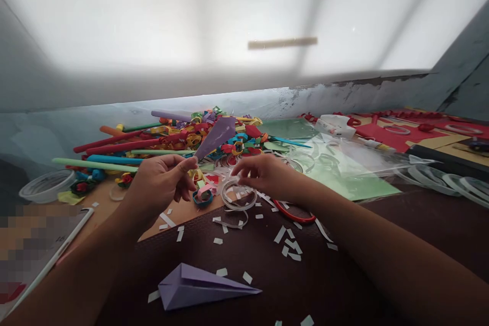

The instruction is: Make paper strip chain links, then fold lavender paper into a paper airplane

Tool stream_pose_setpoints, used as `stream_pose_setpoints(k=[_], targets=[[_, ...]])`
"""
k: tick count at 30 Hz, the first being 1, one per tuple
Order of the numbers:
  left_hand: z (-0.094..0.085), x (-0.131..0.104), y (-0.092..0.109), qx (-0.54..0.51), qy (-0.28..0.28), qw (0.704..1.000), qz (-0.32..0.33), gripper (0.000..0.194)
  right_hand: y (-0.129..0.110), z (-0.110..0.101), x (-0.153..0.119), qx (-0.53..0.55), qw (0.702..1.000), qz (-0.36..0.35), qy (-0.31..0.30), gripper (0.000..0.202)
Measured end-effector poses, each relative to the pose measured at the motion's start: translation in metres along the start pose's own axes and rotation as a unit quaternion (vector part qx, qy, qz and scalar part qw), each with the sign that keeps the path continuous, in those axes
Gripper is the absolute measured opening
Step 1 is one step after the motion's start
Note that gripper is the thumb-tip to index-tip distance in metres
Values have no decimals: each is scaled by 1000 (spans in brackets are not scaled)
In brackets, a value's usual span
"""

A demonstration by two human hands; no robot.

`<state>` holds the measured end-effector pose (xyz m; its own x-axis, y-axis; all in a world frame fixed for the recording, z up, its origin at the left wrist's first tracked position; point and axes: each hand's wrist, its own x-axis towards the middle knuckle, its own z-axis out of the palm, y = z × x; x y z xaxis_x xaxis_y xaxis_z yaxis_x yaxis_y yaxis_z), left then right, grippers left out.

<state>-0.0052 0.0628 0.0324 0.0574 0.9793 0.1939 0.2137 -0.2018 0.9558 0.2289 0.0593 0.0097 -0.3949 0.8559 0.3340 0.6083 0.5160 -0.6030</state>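
My left hand (162, 181) pinches the narrow end of a folded purple paper piece (218, 135), whose wide end points up and to the right. My right hand (269, 175) has its fingers curled at the upper rim of a roll of white tape (240, 208). A loose curl of tape hangs below that roll. On the dark table in front of me lies a second purple paper piece (206, 288), folded to a long point facing right. Small white paper scraps (293, 248) are scattered around it.
A heap of coloured paper curls (183, 135) and rolled paper sticks (114, 160) stands behind my left hand. A tablet-like device (46, 260) lies at left. Scissors with a red handle (294, 216), a light green sheet (367, 186) and several tape rings (451, 181) are to the right.
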Motion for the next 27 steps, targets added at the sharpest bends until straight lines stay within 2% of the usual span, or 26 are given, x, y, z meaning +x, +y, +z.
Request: stream_pose_setpoints(k=[4, 7, 10, 12, 14, 16, 17, 18, 22, 27], targets=[[3, -3, 0, 13, -9, 1000, -12, 33, 10, -13, 3, -92, 992, 35, 83, 12], [4, -2, -5, 19, -12, 1000, -18, 31, 8, -19, -1, -146, 985, 42, 86, 18], [7, -2, -9, 8, -21, 999, -22, 28, -4, -13, -5, -163, 982, 18, 93, 25], [10, -4, -9, -9, -42, 999, -28, 29, -11, -3, -5, -105, 987, 11, 120, 27], [13, -7, -7, -29, -65, 997, -35, 32, -11, 6, -1, 82, 978, 40, 189, 38], [15, -10, -5, -46, -79, 995, -43, 35, -6, 11, 4, 273, 925, 74, 255, 56], [16, -11, -4, -51, -85, 994, -47, 37, -2, 12, 7, 325, 906, 81, 260, 60], [16, -12, -4, -54, -91, 993, -51, 39, 1, 11, 10, 359, 894, 86, 255, 61], [15, -11, -6, -54, -116, 990, -65, 42, 8, 9, 15, 411, 886, 95, 190, 48], [15, -11, -9, -72, -119, 989, -57, 42, 10, 9, 15, 452, 860, 125, 199, 37]])
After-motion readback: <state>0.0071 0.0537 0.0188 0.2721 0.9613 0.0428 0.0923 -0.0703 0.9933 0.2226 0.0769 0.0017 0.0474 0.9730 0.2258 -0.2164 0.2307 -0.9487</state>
